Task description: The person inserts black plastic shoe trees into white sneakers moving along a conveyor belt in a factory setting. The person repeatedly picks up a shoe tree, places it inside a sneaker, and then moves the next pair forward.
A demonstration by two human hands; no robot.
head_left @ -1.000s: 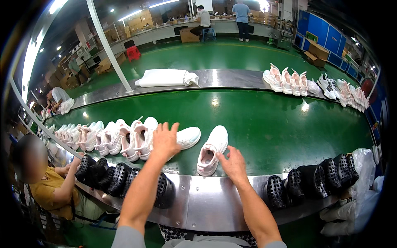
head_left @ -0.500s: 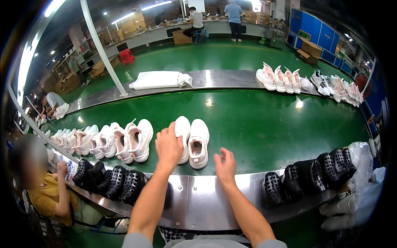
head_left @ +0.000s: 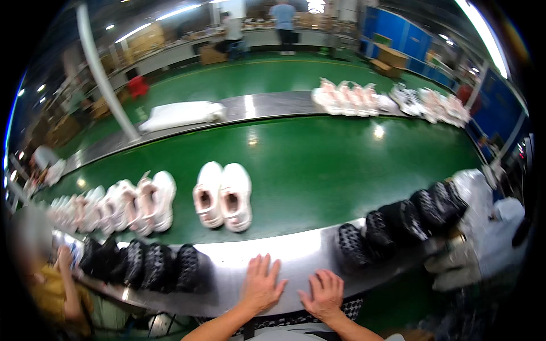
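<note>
Over the bare metal ledge, my left hand (head_left: 263, 286) is held with its fingers stretched out and nothing in it. To its right is my right hand (head_left: 324, 292), empty too, its fingers apart and slightly bent. Beyond my left hand, a pair of white sneakers (head_left: 236, 196) stands on the green belt (head_left: 318, 165), toes pointing away from me, and no hand touches them. Left of that pair runs a row of white and pink sneakers (head_left: 162, 202). The picture is somewhat blurred.
Black perforated shoes (head_left: 154, 266) line the metal ledge (head_left: 227, 256) on the left, and more black shoes (head_left: 378, 233) on the right. Across the belt are a white wrapped bundle (head_left: 182, 115) and further sneakers (head_left: 347, 99). A person in yellow (head_left: 45, 290) sits at far left.
My left hand has let go of the white sneaker and come back toward me over the ledge. The right hand has drawn back as well. The whole view has turned to the right.
</note>
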